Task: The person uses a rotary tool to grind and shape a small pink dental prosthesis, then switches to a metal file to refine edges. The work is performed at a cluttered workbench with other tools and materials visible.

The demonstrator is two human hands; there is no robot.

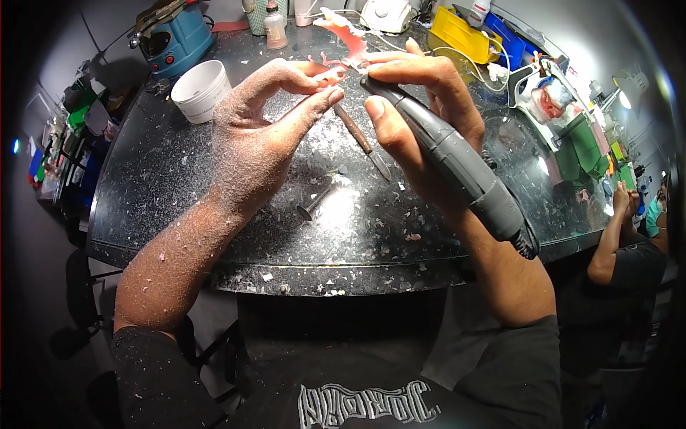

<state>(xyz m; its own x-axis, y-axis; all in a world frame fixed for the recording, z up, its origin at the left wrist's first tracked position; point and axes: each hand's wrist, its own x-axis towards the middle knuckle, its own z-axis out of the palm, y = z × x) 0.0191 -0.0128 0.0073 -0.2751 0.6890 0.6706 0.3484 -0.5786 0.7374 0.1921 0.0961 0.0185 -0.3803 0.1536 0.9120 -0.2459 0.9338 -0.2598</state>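
the left hand [257, 136], dusted with pale powder, pinches a pink piece [350, 43] between thumb and fingers, above the far middle of the table [400, 247]. the right hand [446, 93] has its fingers closed round a black handpiece [457, 157], tip at the piece; whether they touch, i cannot tell. a knife [357, 136] lies between the hands; a white tub [200, 93] stands far left.

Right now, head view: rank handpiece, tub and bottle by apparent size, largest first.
1. Handpiece
2. Tub
3. Bottle
Apparent size only: the handpiece looks nearer the camera, which enlarges it.
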